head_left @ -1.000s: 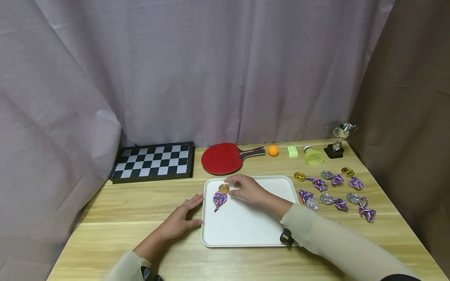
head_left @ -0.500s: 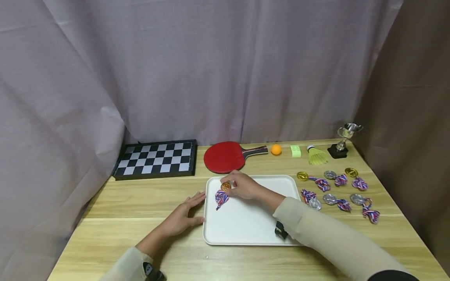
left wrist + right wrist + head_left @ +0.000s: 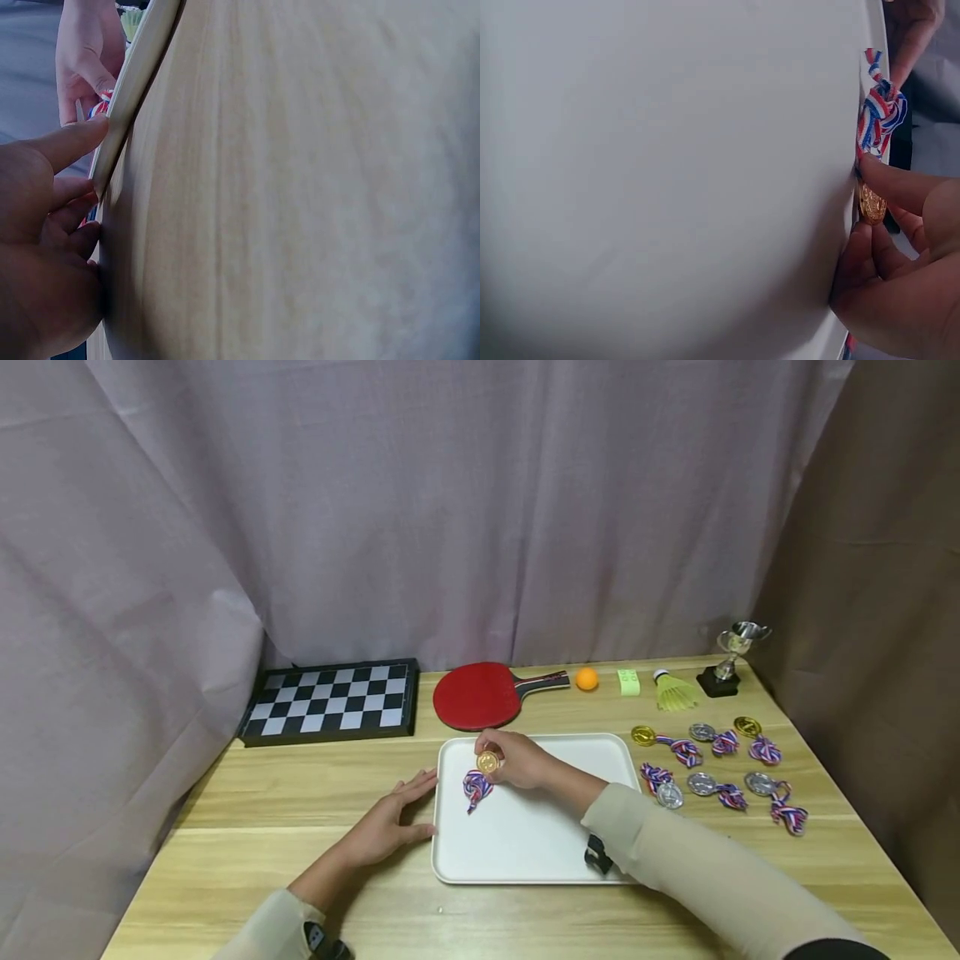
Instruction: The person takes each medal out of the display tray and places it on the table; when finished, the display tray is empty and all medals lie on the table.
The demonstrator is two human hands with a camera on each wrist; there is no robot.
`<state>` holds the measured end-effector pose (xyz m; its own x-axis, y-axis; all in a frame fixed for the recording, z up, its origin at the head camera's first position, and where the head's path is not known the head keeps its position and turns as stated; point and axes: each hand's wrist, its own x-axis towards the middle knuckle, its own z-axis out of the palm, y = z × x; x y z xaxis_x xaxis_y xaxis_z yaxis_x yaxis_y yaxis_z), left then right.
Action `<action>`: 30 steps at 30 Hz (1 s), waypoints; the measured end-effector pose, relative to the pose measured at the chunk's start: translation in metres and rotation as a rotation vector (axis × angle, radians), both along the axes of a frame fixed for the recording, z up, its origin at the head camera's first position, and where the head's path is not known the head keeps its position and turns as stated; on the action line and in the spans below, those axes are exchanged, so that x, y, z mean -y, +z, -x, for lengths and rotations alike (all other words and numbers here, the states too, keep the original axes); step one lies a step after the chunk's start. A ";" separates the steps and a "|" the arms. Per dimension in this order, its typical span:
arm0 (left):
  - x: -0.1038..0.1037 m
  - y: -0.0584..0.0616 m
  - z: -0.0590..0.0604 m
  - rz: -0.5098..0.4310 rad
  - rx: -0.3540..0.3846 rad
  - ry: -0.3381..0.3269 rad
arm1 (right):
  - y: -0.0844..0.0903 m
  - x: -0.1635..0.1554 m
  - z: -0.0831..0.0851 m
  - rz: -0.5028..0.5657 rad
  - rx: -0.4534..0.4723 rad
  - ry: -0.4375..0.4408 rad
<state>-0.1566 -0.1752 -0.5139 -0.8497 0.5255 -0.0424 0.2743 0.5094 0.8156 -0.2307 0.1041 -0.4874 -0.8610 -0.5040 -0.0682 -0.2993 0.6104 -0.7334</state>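
A white tray [image 3: 570, 852] lies on the wooden table [image 3: 300, 793]. My right hand [image 3: 516, 758] pinches a gold medal [image 3: 487, 762] at the tray's far left corner and tilts the disc up. Its knotted red, white and blue ribbon [image 3: 476, 789] rests on the tray. In the right wrist view the gold medal [image 3: 871, 204] sits between my fingertips [image 3: 889, 184], with the ribbon [image 3: 880, 112] beside them. My left hand [image 3: 386, 827] rests flat on the table, fingers straight against the tray's left edge. The left wrist view shows those fingers [image 3: 71, 142] touching the tray rim [image 3: 135, 79].
Several gold and silver medals [image 3: 705, 783] with ribbons lie right of the tray. Along the back stand a chessboard [image 3: 330, 702], a red paddle [image 3: 480, 696], an orange ball [image 3: 586, 679], a green roll [image 3: 627, 682], a shuttlecock [image 3: 671, 692] and a small trophy [image 3: 731, 658]. Curtains close in the back.
My right hand has lifted the gold medal's disc from lying flat to tilted up and drawn it slightly toward me. The left hand has stayed at the tray's edge.
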 end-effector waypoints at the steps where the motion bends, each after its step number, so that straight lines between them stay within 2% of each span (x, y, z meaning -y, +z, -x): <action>1: 0.000 0.000 0.000 0.002 0.000 0.001 | 0.000 -0.001 0.000 0.022 0.014 0.000; 5: 0.000 0.001 0.000 0.005 -0.003 -0.003 | -0.001 -0.009 0.002 0.135 0.071 0.005; 8: 0.000 0.001 0.000 0.003 -0.011 -0.009 | -0.001 -0.017 0.002 0.197 0.076 0.020; 13: 0.001 0.001 0.000 0.003 -0.013 -0.011 | 0.001 -0.030 -0.002 0.280 0.164 -0.004; 16: 0.000 0.000 0.000 0.003 -0.001 -0.004 | 0.003 -0.039 -0.008 0.349 0.228 -0.029; 23: -0.001 0.000 0.000 0.001 0.016 0.007 | 0.020 -0.061 -0.030 0.534 0.296 -0.045; 30: -0.001 0.001 -0.001 0.027 0.019 0.012 | 0.038 -0.097 -0.058 0.511 0.288 -0.124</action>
<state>-0.1558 -0.1744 -0.5133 -0.8547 0.5141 -0.0726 0.2526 0.5340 0.8069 -0.1732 0.2008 -0.4499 -0.8985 -0.4311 -0.0832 0.0066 0.1762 -0.9843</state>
